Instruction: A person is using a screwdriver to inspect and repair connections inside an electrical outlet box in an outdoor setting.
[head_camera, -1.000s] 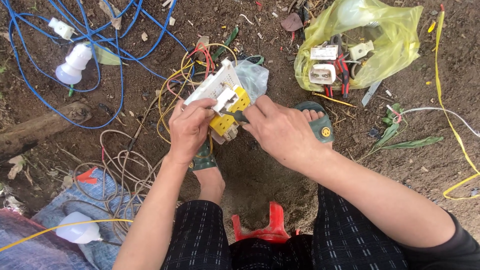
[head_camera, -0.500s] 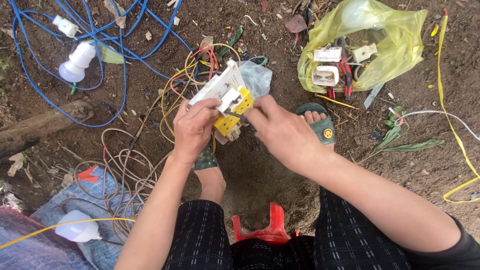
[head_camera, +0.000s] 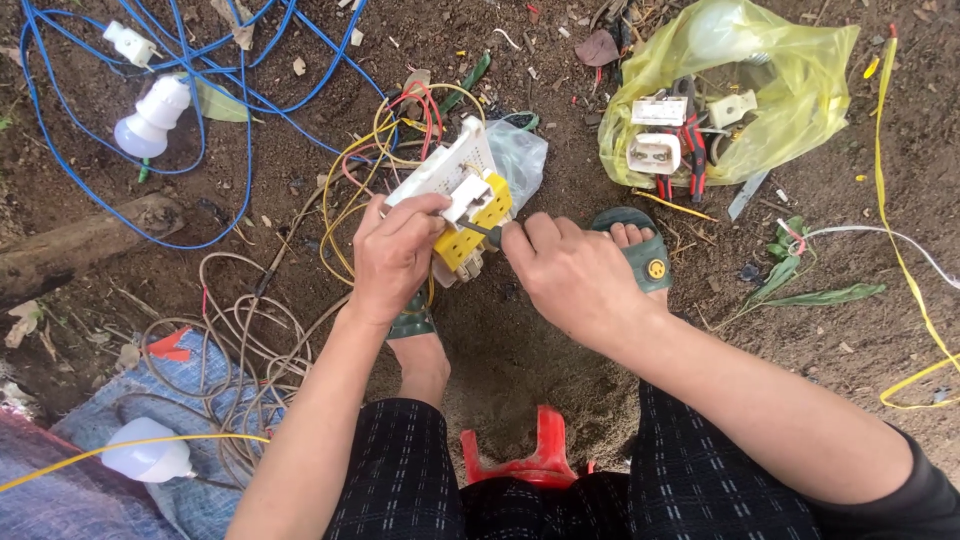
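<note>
My left hand grips a white switch plate with yellow and white modules clipped on its back, held tilted above the dirt. Red and yellow wires run from it. My right hand is closed around a thin dark tool, probably a screwdriver, whose tip rests on the yellow module. Most of the tool is hidden inside the fist.
A yellow plastic bag at top right holds white sockets and red-handled pliers. Blue cable with a white bulb holder loops at top left. Beige wire coils, a second bulb, my sandalled feet and a red stool lie near.
Both hands and the switch plate stay in nearly the same place. My right hand has edged slightly closer to the yellow module; the view has shifted a little.
</note>
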